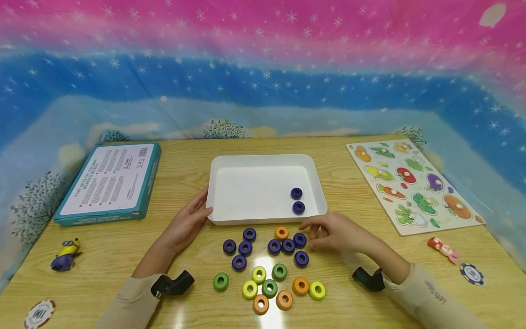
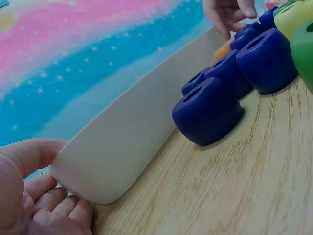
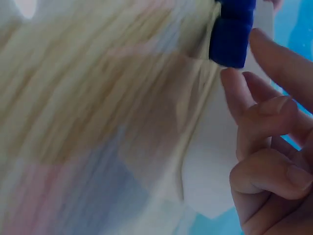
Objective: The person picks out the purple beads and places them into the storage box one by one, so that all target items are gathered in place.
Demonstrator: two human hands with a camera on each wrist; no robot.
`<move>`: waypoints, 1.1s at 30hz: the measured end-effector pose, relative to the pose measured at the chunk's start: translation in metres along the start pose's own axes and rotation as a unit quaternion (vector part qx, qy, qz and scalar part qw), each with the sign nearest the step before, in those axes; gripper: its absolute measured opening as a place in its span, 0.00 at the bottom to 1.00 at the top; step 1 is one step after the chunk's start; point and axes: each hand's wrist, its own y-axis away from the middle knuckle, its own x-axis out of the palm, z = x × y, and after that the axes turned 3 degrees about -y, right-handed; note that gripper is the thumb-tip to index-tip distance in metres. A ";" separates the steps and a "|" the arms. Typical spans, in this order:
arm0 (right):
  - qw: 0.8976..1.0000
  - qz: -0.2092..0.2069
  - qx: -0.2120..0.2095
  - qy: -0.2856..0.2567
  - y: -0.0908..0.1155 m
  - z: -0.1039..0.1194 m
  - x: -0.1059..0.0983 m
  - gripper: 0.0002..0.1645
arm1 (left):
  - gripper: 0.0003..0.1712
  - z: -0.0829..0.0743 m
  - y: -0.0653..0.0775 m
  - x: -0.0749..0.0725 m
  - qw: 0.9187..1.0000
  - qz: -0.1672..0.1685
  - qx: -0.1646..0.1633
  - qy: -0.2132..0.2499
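Note:
My left hand (image 1: 186, 227) grips the left front corner of a shallow white tray (image 1: 263, 221), thumb over the rim (image 2: 73, 142) and fingers curled against the outside. Two dark purple ring beads (image 1: 298, 207) lie inside the tray at its right. By the right front corner, my right hand (image 1: 339, 234) reaches over the table with index finger and thumb spread beside a dark purple bead (image 1: 300, 240). In the right wrist view, fingertips are right at that blue-looking bead (image 3: 230, 43), the other fingers bent. More purple beads (image 1: 245, 248) and an orange bead (image 1: 281, 233) lie in front of the tray.
Several green, yellow and orange beads (image 1: 269, 288) lie nearer me. A teal box (image 1: 111, 183) is at left, with a Minion figure (image 1: 67, 254) and a poker chip (image 1: 39, 314). At right are a vegetable puzzle board (image 1: 390, 201), a small figure (image 1: 443, 249) and another chip (image 1: 471, 273).

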 end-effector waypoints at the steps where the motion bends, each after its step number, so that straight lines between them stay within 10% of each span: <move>1: 1.000 0.003 0.000 0.003 -0.001 0.001 0.001 0.19 | 0.34 0.000 0.000 0.000 1.000 0.000 0.000 -0.001; 13: 0.999 0.020 -0.005 0.028 -0.004 0.008 0.004 0.17 | 0.35 0.000 0.000 -0.001 1.000 0.001 -0.001 -0.001; 23: 0.998 -0.040 0.001 0.050 -0.001 0.014 -0.036 0.19 | 0.35 0.000 0.001 -0.001 1.000 0.002 0.000 0.001; 33: 0.993 -0.101 -0.001 0.068 -0.048 -0.014 -0.066 0.20 | 0.34 0.001 0.002 0.001 1.000 0.000 0.001 -0.001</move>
